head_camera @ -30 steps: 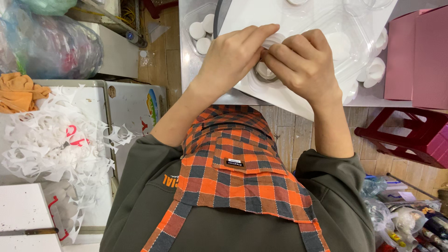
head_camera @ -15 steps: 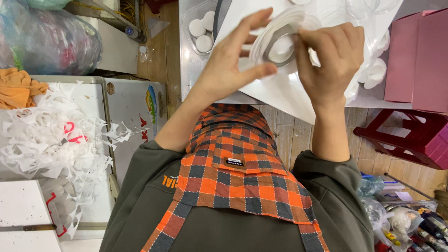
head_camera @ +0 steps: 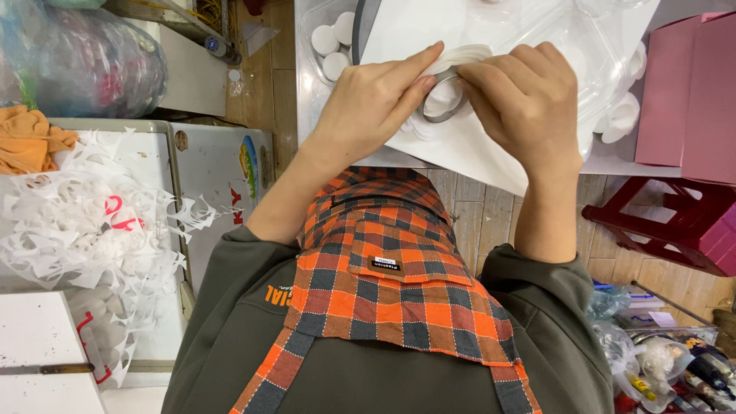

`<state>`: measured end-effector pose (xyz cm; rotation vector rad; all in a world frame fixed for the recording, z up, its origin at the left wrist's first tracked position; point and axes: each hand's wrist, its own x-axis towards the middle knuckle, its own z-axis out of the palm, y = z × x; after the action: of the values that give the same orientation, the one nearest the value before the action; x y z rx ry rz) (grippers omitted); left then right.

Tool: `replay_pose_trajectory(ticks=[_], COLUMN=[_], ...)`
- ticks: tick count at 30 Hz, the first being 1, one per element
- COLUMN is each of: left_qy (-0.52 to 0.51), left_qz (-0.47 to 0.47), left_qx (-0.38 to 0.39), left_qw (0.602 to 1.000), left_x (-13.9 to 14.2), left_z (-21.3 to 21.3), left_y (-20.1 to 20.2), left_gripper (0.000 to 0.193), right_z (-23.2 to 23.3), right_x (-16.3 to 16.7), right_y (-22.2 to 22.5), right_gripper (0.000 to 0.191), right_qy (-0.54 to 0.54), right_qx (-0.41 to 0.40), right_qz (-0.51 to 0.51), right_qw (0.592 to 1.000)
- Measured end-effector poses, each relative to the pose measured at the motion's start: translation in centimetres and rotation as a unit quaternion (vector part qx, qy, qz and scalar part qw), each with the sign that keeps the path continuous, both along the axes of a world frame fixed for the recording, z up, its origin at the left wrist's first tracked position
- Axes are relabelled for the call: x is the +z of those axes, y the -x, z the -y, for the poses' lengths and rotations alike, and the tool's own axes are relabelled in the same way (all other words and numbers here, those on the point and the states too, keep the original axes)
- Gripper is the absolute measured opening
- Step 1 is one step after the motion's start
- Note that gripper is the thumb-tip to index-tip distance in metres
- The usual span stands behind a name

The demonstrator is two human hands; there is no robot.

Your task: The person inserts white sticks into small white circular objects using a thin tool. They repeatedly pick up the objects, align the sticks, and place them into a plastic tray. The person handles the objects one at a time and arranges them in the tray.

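White counter [head_camera: 330, 100] above wooden floor [head_camera: 475, 222], pink boxes [head_camera: 694, 92] at right, left hand [head_camera: 376, 103] and right hand [head_camera: 525, 100] each had a grip pinching a metal ring [head_camera: 445, 103] on white sheet [head_camera: 475, 153].

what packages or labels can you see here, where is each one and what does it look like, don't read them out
Small label: sewn on the orange checked apron's chest, dark rectangle with pale print.
White box: left, below the left hand, with a colourful sticker and red print on its side.
Pink boxes: far right, beyond the right hand, plain rectangular.
Clear bag: top left, bulging, contents blurred.
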<state>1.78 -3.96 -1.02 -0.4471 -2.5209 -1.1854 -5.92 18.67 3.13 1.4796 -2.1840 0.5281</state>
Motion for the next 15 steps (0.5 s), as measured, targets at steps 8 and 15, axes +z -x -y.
replay_pose_trajectory(ticks=[8, 15], left_qy=[0.028, 0.059], left_qz=[-0.014, -0.020], left_qx=[-0.015, -0.005], left_qw=[0.999, 0.998], left_x=[0.8, 1.1], left_z=[0.2, -0.3], left_y=[0.1, -0.3], left_gripper=[0.034, 0.031], right_z=[0.0, 0.1], right_x=[-0.3, -1.0], right_y=[0.1, -0.2], right_gripper=[0.016, 0.016], right_qy=[-0.011, -0.035], right_qx=[-0.001, -0.008], right_qz=[-0.024, -0.020], right_qw=[1.000, 0.999])
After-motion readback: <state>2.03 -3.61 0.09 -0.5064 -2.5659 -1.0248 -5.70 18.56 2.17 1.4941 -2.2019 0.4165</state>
